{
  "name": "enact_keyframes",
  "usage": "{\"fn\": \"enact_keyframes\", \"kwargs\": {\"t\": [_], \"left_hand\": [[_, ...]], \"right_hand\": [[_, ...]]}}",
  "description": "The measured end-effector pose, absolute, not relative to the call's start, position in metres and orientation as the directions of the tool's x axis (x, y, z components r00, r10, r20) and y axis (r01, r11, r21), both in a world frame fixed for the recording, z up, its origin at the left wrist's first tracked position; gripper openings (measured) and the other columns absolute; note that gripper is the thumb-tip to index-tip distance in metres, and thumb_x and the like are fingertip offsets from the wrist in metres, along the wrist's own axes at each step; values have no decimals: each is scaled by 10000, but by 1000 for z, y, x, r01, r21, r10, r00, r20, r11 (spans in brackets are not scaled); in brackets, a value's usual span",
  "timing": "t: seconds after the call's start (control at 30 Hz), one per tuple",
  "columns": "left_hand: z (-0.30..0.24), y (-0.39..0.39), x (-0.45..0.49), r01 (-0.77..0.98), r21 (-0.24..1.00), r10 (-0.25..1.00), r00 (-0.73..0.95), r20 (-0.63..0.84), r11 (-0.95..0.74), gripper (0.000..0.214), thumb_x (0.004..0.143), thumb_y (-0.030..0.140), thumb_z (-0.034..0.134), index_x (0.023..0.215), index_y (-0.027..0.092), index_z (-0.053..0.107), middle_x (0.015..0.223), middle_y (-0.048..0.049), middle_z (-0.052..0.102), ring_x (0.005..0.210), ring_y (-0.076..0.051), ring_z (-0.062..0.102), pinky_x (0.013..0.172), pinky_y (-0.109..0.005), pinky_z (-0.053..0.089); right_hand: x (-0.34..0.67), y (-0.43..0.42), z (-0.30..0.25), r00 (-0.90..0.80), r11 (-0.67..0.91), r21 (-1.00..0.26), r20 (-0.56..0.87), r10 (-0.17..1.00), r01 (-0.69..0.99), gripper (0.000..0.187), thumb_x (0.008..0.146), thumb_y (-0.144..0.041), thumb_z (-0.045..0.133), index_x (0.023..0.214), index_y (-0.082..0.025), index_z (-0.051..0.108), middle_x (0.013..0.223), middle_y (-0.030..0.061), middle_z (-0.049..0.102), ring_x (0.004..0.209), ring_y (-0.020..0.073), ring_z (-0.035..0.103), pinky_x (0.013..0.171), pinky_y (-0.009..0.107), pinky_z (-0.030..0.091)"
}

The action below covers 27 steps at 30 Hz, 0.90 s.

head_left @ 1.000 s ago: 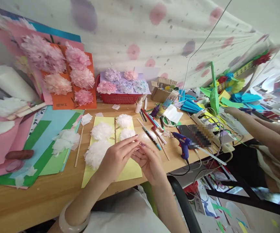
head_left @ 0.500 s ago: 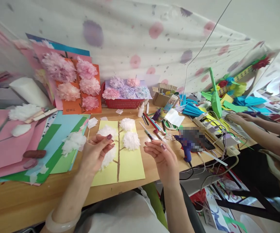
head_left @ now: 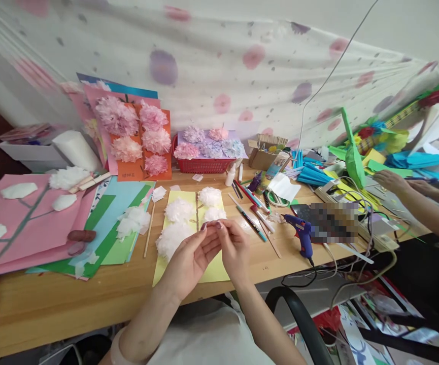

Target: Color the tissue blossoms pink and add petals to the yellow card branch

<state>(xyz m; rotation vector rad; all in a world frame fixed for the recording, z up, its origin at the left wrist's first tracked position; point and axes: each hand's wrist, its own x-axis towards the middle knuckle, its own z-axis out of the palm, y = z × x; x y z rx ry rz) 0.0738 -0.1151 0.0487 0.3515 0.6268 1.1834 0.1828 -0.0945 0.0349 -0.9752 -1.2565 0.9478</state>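
My left hand (head_left: 189, 261) and my right hand (head_left: 235, 249) meet at the fingertips over a yellow sheet (head_left: 162, 271). Thumbs and fingers are bent into pinches, and anything between them is too small or hidden to make out. On the sheet are white tissue-paper flowers (head_left: 180, 209) around a brown drawn stem (head_left: 197, 203). My hands cover its lower middle and part of one flower on the right. To the left of the sheet lies a thin wooden stick (head_left: 149, 230) with a white paper scrap (head_left: 159, 193) at its top.
A blue glue gun (head_left: 300, 235) and several pens (head_left: 250, 223) lie at the right. Coloured papers (head_left: 105, 243) with a loose white tissue flower (head_left: 132, 223) are at the left. Behind stands a red basket (head_left: 204, 166). Another person's arms (head_left: 419, 200) reach in from the right.
My hands, apart over either side of the yellow sheet before, have come together in front of it. The view has shifted slightly left.
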Motion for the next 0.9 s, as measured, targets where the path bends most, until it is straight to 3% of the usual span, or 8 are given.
{"fn": "enact_keyframes", "kwargs": {"t": [0.1, 0.2, 0.33, 0.47, 0.6, 0.73, 0.9], "left_hand": [[53, -117, 72, -689, 595, 906, 375, -195, 414, 377, 888, 425, 598, 1125, 157, 714, 1262, -114, 670, 1252, -227, 560, 1125, -359, 371], [55, -117, 67, -670, 601, 890, 423, -172, 435, 429, 898, 464, 553, 1165, 162, 700, 1332, -116, 629, 1327, -244, 494, 1160, -386, 321], [52, -117, 56, -688, 595, 908, 348, -232, 416, 348, 894, 399, 563, 1084, 158, 728, 1272, -110, 669, 1253, -236, 559, 1110, -387, 386], [52, -114, 48, -754, 557, 934, 224, -280, 348, 224, 879, 335, 593, 876, 167, 742, 1031, -78, 742, 1001, -184, 663, 948, -339, 509], [56, -112, 48, -792, 515, 933, 185, -308, 327, 227, 885, 315, 583, 793, 160, 720, 864, -55, 726, 850, -158, 664, 828, -301, 545], [57, -113, 52, -775, 522, 930, 244, -273, 357, 244, 865, 345, 623, 802, 135, 731, 846, -61, 715, 835, -158, 652, 829, -290, 536], [53, -116, 62, -726, 586, 929, 339, -148, 358, 267, 877, 381, 622, 984, 162, 733, 1047, -81, 709, 1016, -201, 620, 871, -300, 505]], "right_hand": [[183, -91, 35, 124, 192, -955, 167, 978, -225, 250, 890, -433, 606, 801, -222, 706, 840, 42, 764, 824, 197, 710, 793, 338, 553], [185, -86, 36, 136, 146, -928, 105, 985, -343, 262, 852, -457, 652, 794, -209, 712, 834, 51, 767, 843, 211, 721, 815, 363, 564], [197, -77, 41, 246, 172, -859, 56, 968, -482, 224, 802, -429, 722, 801, -205, 724, 859, 54, 773, 788, 193, 734, 828, 372, 578], [209, -75, 48, 249, 170, -825, 36, 968, -540, 217, 766, -333, 774, 947, -219, 742, 972, 62, 774, 848, 173, 739, 841, 330, 582], [209, -76, 51, 169, 146, -815, 59, 984, -561, 276, 780, -280, 763, 1050, -239, 720, 1117, 63, 744, 1018, 203, 711, 973, 388, 538], [196, -83, 54, 51, 164, -821, 162, 985, -547, 228, 847, -265, 695, 1075, -266, 711, 1198, 40, 713, 1139, 217, 659, 1072, 419, 463], [180, -100, 53, -91, 310, -924, 337, 937, -224, 210, 949, -266, 543, 1051, -283, 725, 1045, 27, 749, 1015, 187, 695, 938, 358, 539]]}}
